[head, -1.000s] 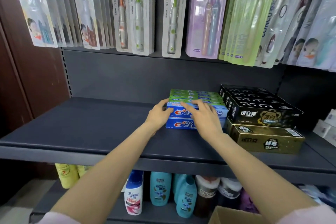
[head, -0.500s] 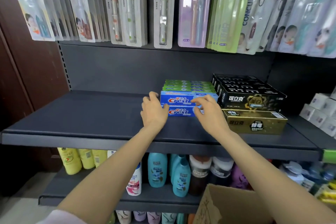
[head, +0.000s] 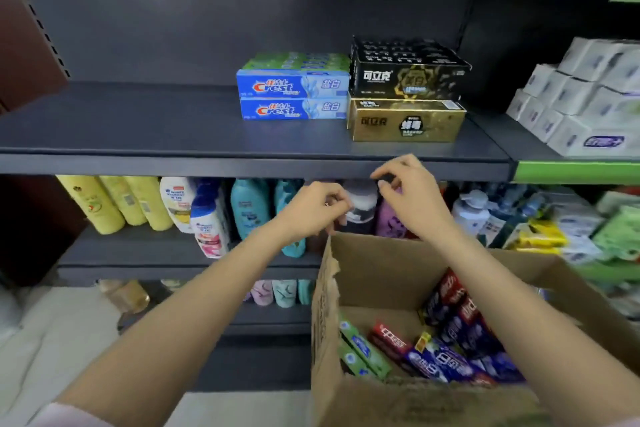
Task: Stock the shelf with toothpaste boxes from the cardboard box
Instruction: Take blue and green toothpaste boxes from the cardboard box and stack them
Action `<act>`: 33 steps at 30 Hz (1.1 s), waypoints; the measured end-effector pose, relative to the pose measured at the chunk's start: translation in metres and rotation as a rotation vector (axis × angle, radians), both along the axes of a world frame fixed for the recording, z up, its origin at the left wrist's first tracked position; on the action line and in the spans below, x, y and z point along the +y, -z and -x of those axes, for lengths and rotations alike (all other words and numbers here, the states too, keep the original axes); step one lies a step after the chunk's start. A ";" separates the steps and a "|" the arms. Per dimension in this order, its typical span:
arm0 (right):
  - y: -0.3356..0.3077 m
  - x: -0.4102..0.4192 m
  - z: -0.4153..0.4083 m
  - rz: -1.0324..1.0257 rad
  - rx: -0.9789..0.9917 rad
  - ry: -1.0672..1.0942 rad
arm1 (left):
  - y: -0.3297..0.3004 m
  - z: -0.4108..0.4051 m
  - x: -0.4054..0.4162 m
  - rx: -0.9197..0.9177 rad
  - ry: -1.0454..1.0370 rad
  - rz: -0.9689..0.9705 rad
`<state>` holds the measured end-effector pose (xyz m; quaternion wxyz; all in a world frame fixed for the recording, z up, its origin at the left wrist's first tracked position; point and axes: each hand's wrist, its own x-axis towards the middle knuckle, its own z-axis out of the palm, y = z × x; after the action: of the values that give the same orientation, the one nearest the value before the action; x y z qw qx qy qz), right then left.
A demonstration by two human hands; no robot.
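Head view, your left hand: your left hand (head: pixel 311 210) is hanging below the shelf edge, just above the far left corner of the cardboard box (head: pixel 391 274); its fingers are curling loosely inward and gripping nothing.
Head view, your right hand: your right hand (head: pixel 410 196) is hovering in front of the shelf (head: pixel 173 135) lip, above the box's far wall; the fingers are bending, with thumb and forefinger nearing each other but pinching nothing.
Head view, box contents: toothpaste boxes (head: pixel 450 347) are lying jumbled inside the cardboard box at lower right, red, dark blue and green ones leaning across each other.
Head view, shelf stock: two blue Crest boxes (head: pixel 292 95) are sitting stacked on the shelf, with green boxes (head: pixel 301 61) lying behind them.
Head view, neighbours: a black carton (head: pixel 408 69) is resting on a gold carton (head: pixel 405 120), both touching the right side of the Crest stack.
Head view, lower shelf: shampoo bottles (head: pixel 207 211) are standing in a row beneath your hands.
Head view, far right: white packs (head: pixel 581 97) are piling up on the adjoining shelf.
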<state>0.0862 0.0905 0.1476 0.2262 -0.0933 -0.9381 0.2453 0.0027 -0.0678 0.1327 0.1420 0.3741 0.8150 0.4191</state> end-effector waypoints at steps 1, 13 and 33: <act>0.009 0.007 -0.007 0.002 -0.015 0.004 | 0.009 -0.008 0.004 -0.042 0.004 0.019; 0.162 0.071 -0.051 0.084 -0.847 -0.035 | 0.122 -0.052 0.094 -0.206 0.039 0.510; 0.290 0.059 -0.036 -0.095 -1.313 -0.205 | 0.251 -0.062 0.094 0.154 0.456 1.374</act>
<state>0.1222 0.1500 -0.1429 -0.4129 -0.1234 -0.8949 0.1161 0.0645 0.0264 -0.1178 0.3707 0.3893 0.8037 -0.2550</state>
